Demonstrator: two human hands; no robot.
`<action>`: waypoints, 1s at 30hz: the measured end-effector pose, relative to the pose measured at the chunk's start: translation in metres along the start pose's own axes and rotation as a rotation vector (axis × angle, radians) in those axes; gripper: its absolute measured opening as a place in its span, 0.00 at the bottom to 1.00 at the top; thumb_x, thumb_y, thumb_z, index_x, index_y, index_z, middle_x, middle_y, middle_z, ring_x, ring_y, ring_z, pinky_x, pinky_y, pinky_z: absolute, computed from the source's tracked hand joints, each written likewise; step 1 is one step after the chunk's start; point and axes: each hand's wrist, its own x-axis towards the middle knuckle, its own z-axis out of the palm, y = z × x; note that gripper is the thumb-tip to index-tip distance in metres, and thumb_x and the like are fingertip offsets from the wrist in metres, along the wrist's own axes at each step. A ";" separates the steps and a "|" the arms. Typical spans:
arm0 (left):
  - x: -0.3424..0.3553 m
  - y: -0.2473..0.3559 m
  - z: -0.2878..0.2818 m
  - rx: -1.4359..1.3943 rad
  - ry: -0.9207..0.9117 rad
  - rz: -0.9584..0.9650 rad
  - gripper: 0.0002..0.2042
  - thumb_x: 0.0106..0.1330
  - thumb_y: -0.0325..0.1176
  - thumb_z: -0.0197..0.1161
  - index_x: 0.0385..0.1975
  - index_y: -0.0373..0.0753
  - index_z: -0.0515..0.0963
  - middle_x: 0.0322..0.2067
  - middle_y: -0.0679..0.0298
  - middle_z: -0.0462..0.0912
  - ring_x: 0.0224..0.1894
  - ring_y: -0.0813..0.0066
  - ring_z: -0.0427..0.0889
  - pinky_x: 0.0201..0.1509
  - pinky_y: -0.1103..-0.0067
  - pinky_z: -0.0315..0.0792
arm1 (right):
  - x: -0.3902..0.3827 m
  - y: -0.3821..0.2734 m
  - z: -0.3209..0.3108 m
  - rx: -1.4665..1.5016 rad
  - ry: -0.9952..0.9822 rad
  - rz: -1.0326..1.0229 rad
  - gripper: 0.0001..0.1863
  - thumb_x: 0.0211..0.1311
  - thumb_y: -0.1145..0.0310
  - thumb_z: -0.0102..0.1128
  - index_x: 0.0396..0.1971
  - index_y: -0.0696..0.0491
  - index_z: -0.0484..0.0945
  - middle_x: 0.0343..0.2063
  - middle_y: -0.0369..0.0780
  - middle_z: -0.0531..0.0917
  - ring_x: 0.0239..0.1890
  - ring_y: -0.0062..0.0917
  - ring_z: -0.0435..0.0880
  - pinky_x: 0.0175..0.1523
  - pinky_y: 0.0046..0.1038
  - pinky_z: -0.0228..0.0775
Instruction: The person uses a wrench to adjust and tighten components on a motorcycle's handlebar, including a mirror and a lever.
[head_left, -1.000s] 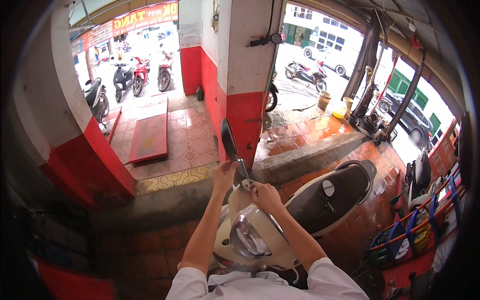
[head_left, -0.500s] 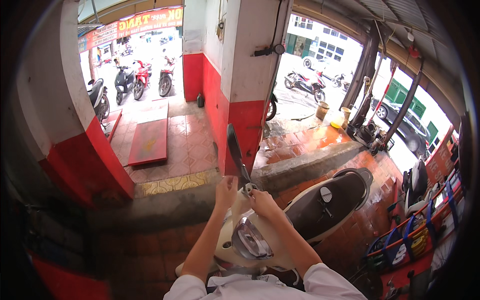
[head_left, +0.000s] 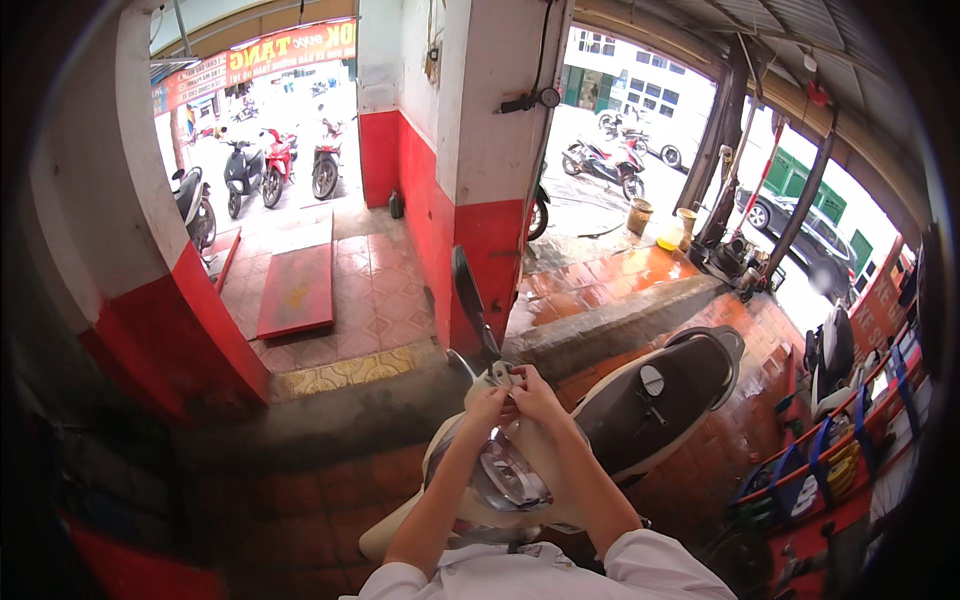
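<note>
A cream scooter (head_left: 620, 455) with a dark seat (head_left: 640, 400) stands in front of me, its headlight (head_left: 512, 470) below my wrists. My left hand (head_left: 488, 405) and my right hand (head_left: 537, 394) meet at the handlebar, just beside the base of an upright black mirror (head_left: 470, 292). Fingers of both are closed and bent together at a grey metal part (head_left: 502, 373). Whatever they pinch is too small and hidden to name. On the seat lies a second mirror (head_left: 652, 382), round glass up, with its dark stalk.
Beyond the scooter runs a raised concrete ledge (head_left: 630, 325), with a red-and-white pillar (head_left: 490, 250) directly ahead. A red metal ramp (head_left: 295, 290) lies on the tiles at left. At right stands a red rack (head_left: 840, 470) with blue straps. Buckets (head_left: 640, 215) and parked motorbikes (head_left: 605, 162) are outside.
My left hand has come right and down from beside the mirror stem to join my right hand at the handlebar. My right hand has shifted slightly right, and the view has shifted a little.
</note>
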 end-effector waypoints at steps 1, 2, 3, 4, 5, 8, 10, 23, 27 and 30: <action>-0.002 0.002 0.005 -0.042 0.005 -0.026 0.16 0.75 0.42 0.51 0.52 0.37 0.72 0.39 0.58 0.82 0.38 0.68 0.84 0.42 0.75 0.82 | -0.003 0.002 0.000 -0.143 0.119 -0.075 0.20 0.60 0.80 0.49 0.54 0.60 0.69 0.38 0.45 0.79 0.37 0.25 0.80 0.41 0.27 0.75; -0.004 0.002 0.010 -0.117 0.009 -0.060 0.16 0.75 0.41 0.51 0.53 0.37 0.72 0.40 0.58 0.81 0.40 0.68 0.84 0.43 0.75 0.82 | -0.003 0.005 -0.001 -0.074 0.112 -0.038 0.20 0.59 0.80 0.49 0.53 0.60 0.69 0.39 0.45 0.78 0.38 0.26 0.80 0.43 0.28 0.74; -0.004 -0.001 0.011 -0.193 0.014 -0.093 0.16 0.75 0.41 0.52 0.54 0.38 0.71 0.40 0.58 0.81 0.41 0.67 0.84 0.44 0.74 0.82 | -0.004 0.006 -0.002 -0.004 0.103 -0.003 0.20 0.59 0.80 0.49 0.53 0.61 0.69 0.40 0.45 0.77 0.39 0.26 0.79 0.45 0.28 0.74; 0.002 -0.007 0.008 -0.254 -0.016 -0.090 0.15 0.75 0.41 0.51 0.53 0.39 0.70 0.42 0.60 0.80 0.43 0.68 0.83 0.46 0.73 0.81 | -0.003 0.008 -0.004 0.065 0.095 0.033 0.19 0.59 0.80 0.50 0.52 0.61 0.69 0.41 0.46 0.77 0.41 0.27 0.79 0.46 0.28 0.74; 0.008 -0.010 0.010 -0.283 -0.002 -0.091 0.14 0.76 0.41 0.50 0.52 0.39 0.71 0.42 0.60 0.80 0.42 0.68 0.83 0.46 0.73 0.80 | -0.002 0.010 -0.008 0.159 0.083 0.088 0.18 0.60 0.79 0.49 0.51 0.61 0.70 0.41 0.45 0.77 0.40 0.27 0.78 0.47 0.28 0.74; 0.019 -0.021 0.016 -0.340 0.034 -0.074 0.13 0.77 0.43 0.47 0.48 0.40 0.71 0.42 0.61 0.80 0.42 0.68 0.82 0.46 0.72 0.79 | -0.007 0.016 -0.009 0.413 0.036 0.189 0.16 0.61 0.77 0.51 0.50 0.61 0.71 0.43 0.46 0.77 0.40 0.29 0.79 0.49 0.29 0.74; 0.030 -0.026 0.009 -0.347 0.042 -0.004 0.14 0.78 0.44 0.44 0.45 0.41 0.71 0.40 0.62 0.80 0.42 0.68 0.82 0.46 0.72 0.78 | -0.015 0.000 -0.004 0.532 -0.015 0.144 0.17 0.61 0.73 0.57 0.50 0.62 0.73 0.46 0.50 0.77 0.42 0.34 0.81 0.51 0.32 0.74; 0.041 -0.028 0.023 -0.373 0.018 -0.048 0.18 0.80 0.45 0.34 0.45 0.42 0.71 0.37 0.63 0.79 0.38 0.70 0.79 0.44 0.73 0.76 | -0.040 -0.013 -0.020 0.298 0.019 -0.152 0.23 0.60 0.75 0.54 0.57 0.60 0.73 0.48 0.47 0.80 0.46 0.33 0.81 0.53 0.28 0.71; 0.052 -0.032 0.016 -0.283 0.100 -0.040 0.18 0.79 0.45 0.37 0.42 0.42 0.73 0.36 0.65 0.80 0.39 0.72 0.80 0.45 0.72 0.76 | -0.041 -0.023 -0.026 0.250 -0.041 -0.153 0.25 0.59 0.76 0.51 0.58 0.61 0.72 0.50 0.50 0.79 0.48 0.37 0.81 0.56 0.31 0.71; 0.049 -0.032 0.015 -0.230 0.065 -0.009 0.17 0.79 0.44 0.38 0.42 0.42 0.74 0.37 0.65 0.80 0.40 0.72 0.80 0.46 0.71 0.76 | -0.043 -0.025 -0.030 0.225 -0.053 -0.185 0.27 0.58 0.78 0.49 0.60 0.61 0.70 0.53 0.52 0.78 0.52 0.38 0.80 0.59 0.32 0.69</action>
